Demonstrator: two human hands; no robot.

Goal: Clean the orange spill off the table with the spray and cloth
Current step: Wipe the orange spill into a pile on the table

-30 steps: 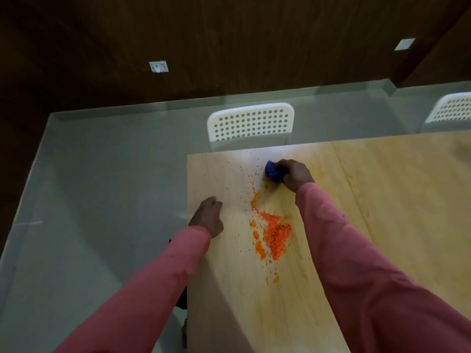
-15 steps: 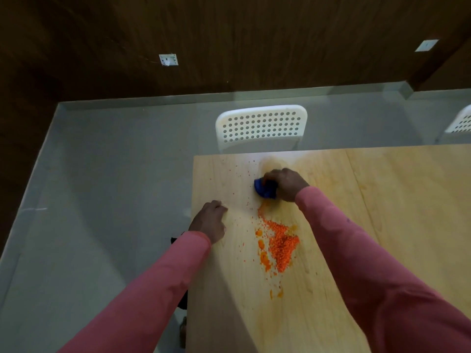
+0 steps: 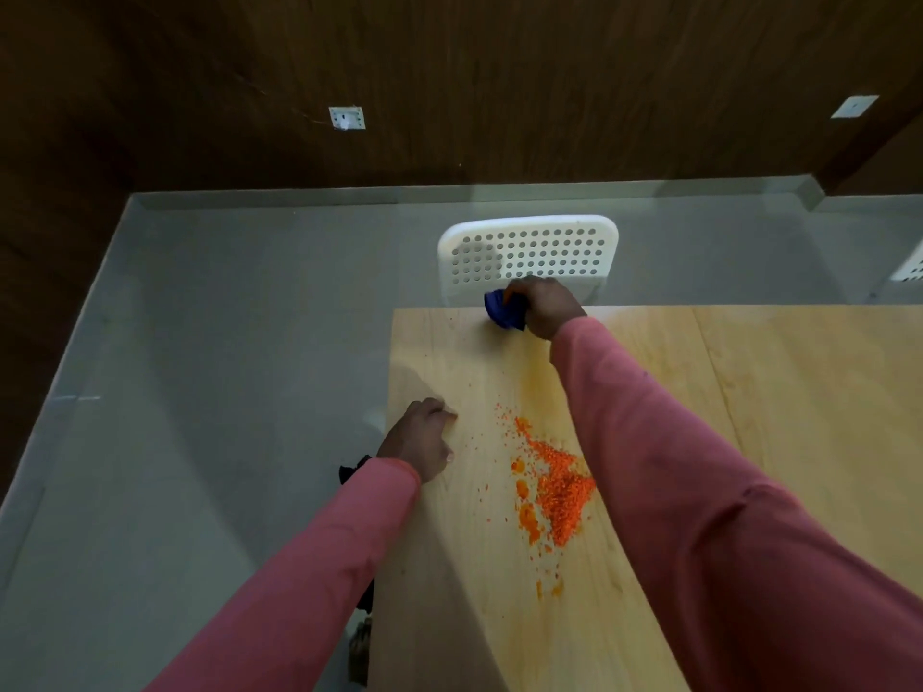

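- Right hand point(image 3: 552, 307) at the far edge of the light wooden counter point(image 3: 779, 392), fingers curled round a bunched dark blue cloth point(image 3: 504, 312); cloth sits at the hand's left side, touching the counter surface right at the far edge.
- Right arm in a pink long sleeve point(image 3: 699, 491) stretches diagonally from lower right across the counter to that far edge.
- Left hand point(image 3: 419, 439) rests on the counter near its left edge, knuckles up, fingers loosely curled with the tips on the wood, holding nothing; thumb tip visible on the near side.
- Left arm in a matching pink sleeve point(image 3: 309, 576) comes in from lower left, crossing over the counter's left edge.
- Orange granular spill point(image 3: 559, 491) lies mid-counter between the two arms, well apart from the cloth; densest clump just beside the right sleeve, with wetter orange blobs at its left and loose specks scattered up-left and below.
- Faint orange smear point(image 3: 534, 382) on the wood runs from the spill toward the cloth.
- White perforated plastic chair back point(image 3: 529, 252) stands directly behind the counter's far edge, just behind the right hand.
- Second white perforated chair point(image 3: 911, 264), partly cut off at the right frame edge.
- Grey floor point(image 3: 200, 392) left of the counter; dark wood-panelled wall point(image 3: 449, 82) behind, with a small white wall plate point(image 3: 347, 118).
- Spray bottle not seen.
- Small dark object point(image 3: 352, 469) by the counter's left edge under the left wrist, cannot tell what.
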